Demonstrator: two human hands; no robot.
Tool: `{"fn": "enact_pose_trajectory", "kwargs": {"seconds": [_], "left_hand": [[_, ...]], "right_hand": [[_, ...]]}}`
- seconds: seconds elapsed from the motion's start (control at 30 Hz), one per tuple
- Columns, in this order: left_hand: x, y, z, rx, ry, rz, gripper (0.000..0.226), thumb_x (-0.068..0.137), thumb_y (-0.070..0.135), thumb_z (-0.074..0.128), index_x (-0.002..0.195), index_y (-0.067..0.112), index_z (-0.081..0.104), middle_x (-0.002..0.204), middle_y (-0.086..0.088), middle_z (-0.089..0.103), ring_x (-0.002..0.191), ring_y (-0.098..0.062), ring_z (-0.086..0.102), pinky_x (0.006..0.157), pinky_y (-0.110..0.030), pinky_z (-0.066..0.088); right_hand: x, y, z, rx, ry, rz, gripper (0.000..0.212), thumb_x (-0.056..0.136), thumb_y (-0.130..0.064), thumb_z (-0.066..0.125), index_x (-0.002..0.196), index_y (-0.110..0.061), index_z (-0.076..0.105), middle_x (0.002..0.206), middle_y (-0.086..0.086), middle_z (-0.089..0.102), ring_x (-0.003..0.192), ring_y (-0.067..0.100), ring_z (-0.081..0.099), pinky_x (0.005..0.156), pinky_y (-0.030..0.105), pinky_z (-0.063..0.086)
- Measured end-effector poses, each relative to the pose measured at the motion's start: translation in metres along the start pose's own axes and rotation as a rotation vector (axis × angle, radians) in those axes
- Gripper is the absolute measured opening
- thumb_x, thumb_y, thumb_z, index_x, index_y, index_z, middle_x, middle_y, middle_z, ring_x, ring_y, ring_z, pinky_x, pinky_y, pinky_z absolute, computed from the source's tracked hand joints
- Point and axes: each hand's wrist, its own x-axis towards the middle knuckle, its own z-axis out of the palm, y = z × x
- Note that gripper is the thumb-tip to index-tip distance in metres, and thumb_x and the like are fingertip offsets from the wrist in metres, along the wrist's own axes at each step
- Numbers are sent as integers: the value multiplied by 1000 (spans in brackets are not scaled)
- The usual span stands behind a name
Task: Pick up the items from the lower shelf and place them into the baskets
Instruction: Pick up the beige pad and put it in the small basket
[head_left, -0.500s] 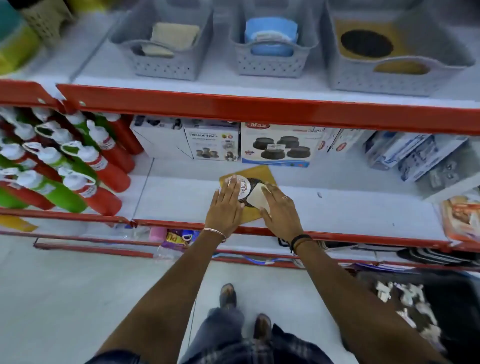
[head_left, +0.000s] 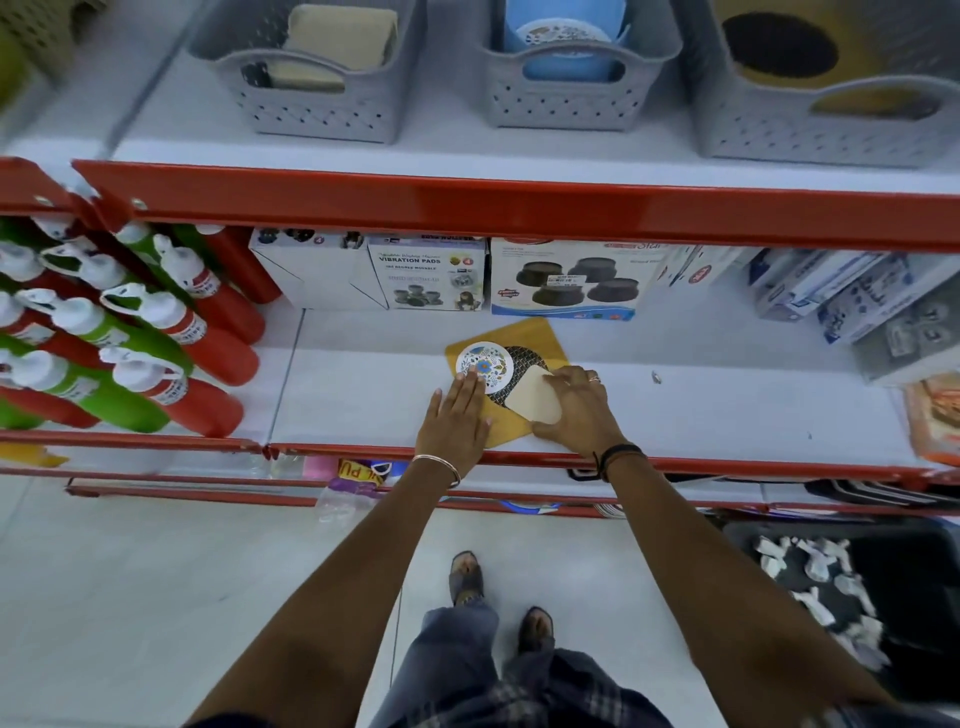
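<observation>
Lower shelf (head_left: 675, 410), front edge, centre: 3 flat items are lying in a loose stack. At the bottom, a yellow square mat (head_left: 540, 338) with rounded corners and a black mesh disc in its middle. On top, a white round coaster (head_left: 483, 361) with a blue floral print, and a beige pad (head_left: 532, 397) with soft rounded corners.

The left hand (head_left: 457, 415) is lying open and flat, fingertips pressing the near edge of the coaster. The right hand (head_left: 576, 410) is pinching the beige pad, thumb under its near edge, fingers curling over its right side.

Judgement: all 3 look thin and light. The coaster seems stiff and smooth, likely slippery against the mesh; sliding it to an overhang, then pinching the rim, should work. The pad looks slightly pliable; an edge pinch suits it. The mat may flex, so gripping a corner is best.

3 grey perforated baskets (head_left: 571, 98) are standing on the upper shelf, each already holding a like item.
</observation>
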Motion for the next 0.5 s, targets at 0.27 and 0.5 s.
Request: {"fn": "enact_pose_trajectory", "kwargs": {"seconds": [0.27,0.5], "left_hand": [[-56,31,-44,-141,353,41,62,92,37,12,149,12,10,159,-5,6,143,-13,-5,116,-35,1],[-93,52,-127,-224,579,83,58,93,40,14,144,22,-6,155,7,-10,144,-9,-7,117,-33,-4]], "right_hand": [[-58,-7,-60,315,-1,-121,69,66,-23,80,129,-13,51,132,4,36,126,22,29,113,37,27],[-112,-54,-160,256,-30,-386,67,68,-27,80,129,-20,52,126,-3,40,117,13,34,96,20,34]]}}
